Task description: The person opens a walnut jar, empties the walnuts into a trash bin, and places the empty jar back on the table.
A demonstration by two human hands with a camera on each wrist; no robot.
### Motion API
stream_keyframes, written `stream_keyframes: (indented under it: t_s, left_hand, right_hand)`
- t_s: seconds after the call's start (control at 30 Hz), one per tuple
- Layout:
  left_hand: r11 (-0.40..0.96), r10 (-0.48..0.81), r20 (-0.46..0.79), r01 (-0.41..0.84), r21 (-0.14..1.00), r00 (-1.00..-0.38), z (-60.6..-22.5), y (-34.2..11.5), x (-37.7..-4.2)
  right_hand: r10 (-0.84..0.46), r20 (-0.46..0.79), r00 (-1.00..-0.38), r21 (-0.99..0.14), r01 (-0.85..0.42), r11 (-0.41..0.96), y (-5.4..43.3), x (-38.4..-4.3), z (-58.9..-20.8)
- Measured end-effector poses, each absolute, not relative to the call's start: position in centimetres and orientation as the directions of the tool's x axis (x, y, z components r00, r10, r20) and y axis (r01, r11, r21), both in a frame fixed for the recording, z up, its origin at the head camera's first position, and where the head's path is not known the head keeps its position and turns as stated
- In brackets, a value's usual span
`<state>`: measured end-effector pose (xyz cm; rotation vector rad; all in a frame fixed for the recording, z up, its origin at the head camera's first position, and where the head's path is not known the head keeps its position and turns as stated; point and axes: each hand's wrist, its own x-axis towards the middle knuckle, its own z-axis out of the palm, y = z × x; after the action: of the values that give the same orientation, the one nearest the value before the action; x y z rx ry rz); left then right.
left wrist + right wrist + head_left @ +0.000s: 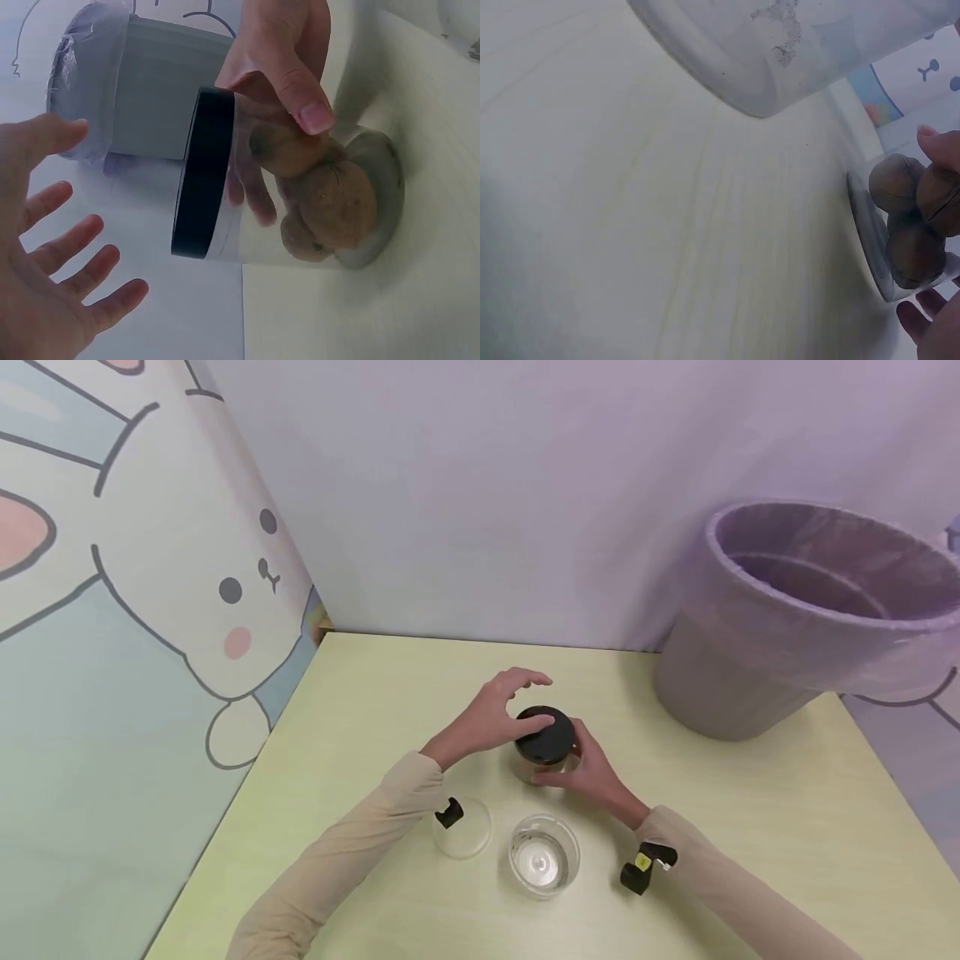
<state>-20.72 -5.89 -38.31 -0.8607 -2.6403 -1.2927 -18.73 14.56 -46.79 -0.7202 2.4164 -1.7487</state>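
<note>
A clear jar point(528, 768) with a black lid point(545, 745) stands upright on the table. Inside it, the left wrist view shows several brown, wrinkled walnuts point(339, 201) near the bottom. My right hand point(596, 775) grips the jar's side, thumb on the near side and fingers around the far side. Above the lid hovers my left hand point(489, 714), its fingers spread and holding nothing. The left wrist view shows a gap between this left hand point(45, 277) and the lid. Most of my right hand falls outside the right wrist view.
Nearer me sits an open clear container point(542, 860), with a clear round disc point(463, 832), probably its lid, to its left. A large grey bin point(738, 672) lined with plastic stands at the back right. Walls border the pale table point(405, 685) behind and on the left.
</note>
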Motion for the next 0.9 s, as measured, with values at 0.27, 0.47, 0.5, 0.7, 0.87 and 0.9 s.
stream_keyframes:
  t_s: [0.27,0.47,0.5,0.7,0.87,0.9]
  left_hand:
    - [0.443,0.467,0.33,0.54,0.716,-0.821,-38.4,-6.2,-19.8]
    - [0.425,0.475,0.335,0.546,0.722,-0.814,-37.8,-6.2,-18.0]
    - [0.42,0.479,0.344,0.555,0.718,-0.808,-37.6,-6.2,-17.6]
    - [0.42,0.499,0.383,0.603,0.678,-0.778,-36.7,-6.0,-15.9]
    - [0.499,0.51,0.34,0.593,0.631,-0.79,-36.5,-5.8,-14.8]
    - [0.509,0.514,0.336,0.596,0.621,-0.789,-36.5,-5.8,-14.7]
  right_hand:
    - [-0.435,0.275,-0.857,-0.869,-0.415,0.269,14.5,-17.8,-44.6]
    - [-0.427,0.301,-0.852,-0.836,-0.452,0.312,14.9,-17.4,-42.8]
    - [-0.429,0.309,-0.849,-0.831,-0.46,0.311,15.1,-17.5,-42.8]
    - [-0.448,0.369,-0.814,-0.779,-0.534,0.33,15.6,-17.6,-42.8]
    - [-0.459,0.416,-0.785,-0.729,-0.589,0.348,15.7,-17.0,-42.1]
    - [-0.463,0.425,-0.778,-0.72,-0.601,0.348,15.7,-17.0,-42.0]
